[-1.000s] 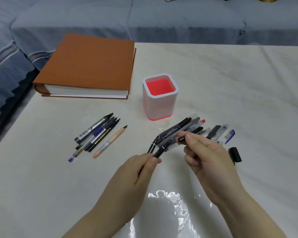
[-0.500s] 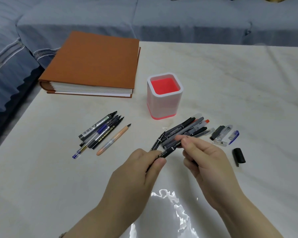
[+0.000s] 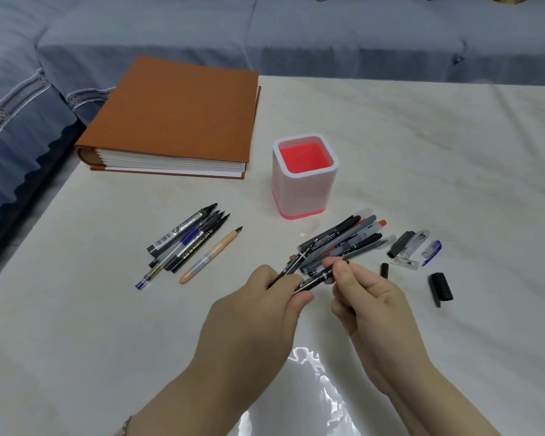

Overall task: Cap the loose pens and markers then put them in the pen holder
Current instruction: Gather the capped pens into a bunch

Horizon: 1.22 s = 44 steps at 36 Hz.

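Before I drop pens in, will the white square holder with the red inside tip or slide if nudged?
Tipping seems unlikely: the white square pen holder stands upright on a broad flat base. No pens show inside, so it is probably light and may slide on the glossy white tabletop. Flat sides should stop rolling.

The table (image 3: 453, 152) has a glossy, marble-like top. The holder (image 3: 306, 190) is smooth plastic. The book (image 3: 183, 111) has a matt, cloth-like cover and paper pages. The sofa (image 3: 328, 36) is cloth.
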Motion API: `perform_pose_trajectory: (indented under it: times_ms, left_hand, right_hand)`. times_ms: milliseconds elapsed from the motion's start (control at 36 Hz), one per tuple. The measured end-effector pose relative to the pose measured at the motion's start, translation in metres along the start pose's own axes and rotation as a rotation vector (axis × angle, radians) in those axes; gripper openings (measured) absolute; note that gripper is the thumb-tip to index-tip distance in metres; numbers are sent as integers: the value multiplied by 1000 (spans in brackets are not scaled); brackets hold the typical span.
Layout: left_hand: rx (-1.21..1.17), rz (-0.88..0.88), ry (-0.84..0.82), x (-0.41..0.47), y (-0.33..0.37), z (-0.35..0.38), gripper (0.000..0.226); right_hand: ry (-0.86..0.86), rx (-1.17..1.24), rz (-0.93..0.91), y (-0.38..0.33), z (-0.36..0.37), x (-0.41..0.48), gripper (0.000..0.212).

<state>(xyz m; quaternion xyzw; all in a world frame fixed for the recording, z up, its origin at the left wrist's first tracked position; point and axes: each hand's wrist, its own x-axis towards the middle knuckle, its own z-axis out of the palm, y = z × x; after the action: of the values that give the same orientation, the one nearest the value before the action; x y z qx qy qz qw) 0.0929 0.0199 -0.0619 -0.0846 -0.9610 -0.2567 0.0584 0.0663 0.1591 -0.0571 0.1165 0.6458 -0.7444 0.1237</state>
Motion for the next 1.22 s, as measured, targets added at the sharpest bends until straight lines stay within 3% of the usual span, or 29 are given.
perform_pose_trajectory:
  times_ms: [83,194,278,361,472,611,750,1222]
  left_hand:
    - [20,-70,-29,9,3,-1,35]
    - [-570,-400,-130,28,7,-9,28]
    - [-961,-579,-249,34,10,-20,23]
    - [-1107,-667,-345,29,11,-22,15]
    - [-1156,-708,-376,24,8,-23,8]
    - [-1213,-713,-396,20,7,-25,16]
    - [-1162,-682,-399,18,7,-27,13]
    - [-1018,-586,-439,16,10,-33,13]
  right_hand:
    - [30,-86,125,8,-1,3,31]
    - [43,256,373,8,-8,7,10]
    - [29,394,408,6,-21,11,29]
    - [-17,402,362,6,-32,12,33]
    - [-28,270,254,2,-36,10,21]
    - [96,207,22,-9,-34,12,18]
    - [77,83,-144,-23,-30,11,14]
    - [-181,-129,-231,-39,-29,8,30]
